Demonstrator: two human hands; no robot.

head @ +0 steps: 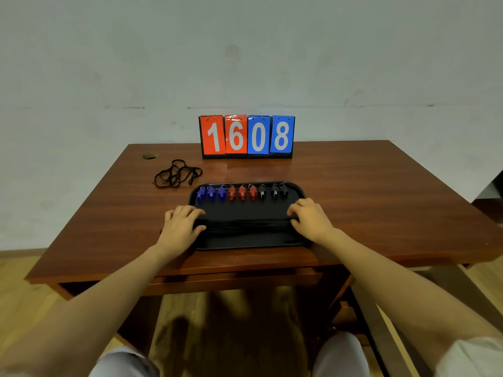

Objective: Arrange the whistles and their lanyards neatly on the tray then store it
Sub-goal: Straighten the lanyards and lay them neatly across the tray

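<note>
A black tray [246,240] lies near the front edge of the brown table. Along its far side stand whistles in a row: three blue whistles [211,192], three red whistles [242,192] and three black whistles [273,191]. A straightened bundle of black lanyards [245,225] stretches across the tray's middle from left to right. My left hand [181,223] pinches the bundle's left end at the tray's left rim. My right hand [310,217] pinches its right end at the right rim. A loose tangle of black lanyards [177,174] lies on the table, behind and left of the tray.
A flip scoreboard [247,136] reading 1608 stands at the table's back edge against the wall. A round cable hole [150,155] is at the back left corner. A drawer front [236,278] sits under the tabletop. My knees show below, over a wooden floor.
</note>
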